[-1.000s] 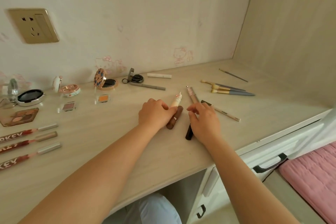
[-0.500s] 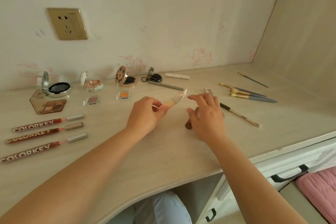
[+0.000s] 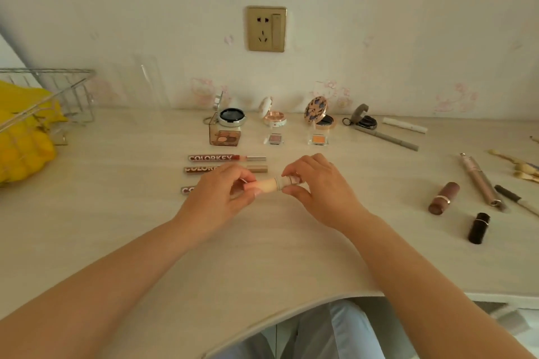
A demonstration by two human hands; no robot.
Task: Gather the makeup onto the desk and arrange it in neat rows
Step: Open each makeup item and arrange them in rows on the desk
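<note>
A cream lipstick tube [image 3: 269, 184] lies level between my two hands just above the desk [image 3: 116, 213]. My left hand [image 3: 217, 198] pinches its left end. My right hand [image 3: 320, 186] pinches its patterned right end. Behind my hands three COLORKEY lip glosses [image 3: 215, 158] lie in a row, the lower two partly hidden. Open compacts [image 3: 232, 117] and small eyeshadow pans [image 3: 275, 138] line the wall. To the right lie a brown lipstick [image 3: 444, 198], a black lipstick [image 3: 479, 227] and a pink tube [image 3: 479, 178].
A wire basket [image 3: 49, 87] with a yellow bag [image 3: 20, 137] stands at the far left. A grey pencil [image 3: 388, 138], a white stick [image 3: 405, 125] and brushes [image 3: 516, 166] lie at the right. A wall socket [image 3: 266, 28] is above the compacts.
My view swung left. My left hand carried the cream lipstick from beside the brown and black lipsticks to in front of the lip glosses, and my right hand took hold of its other end.
</note>
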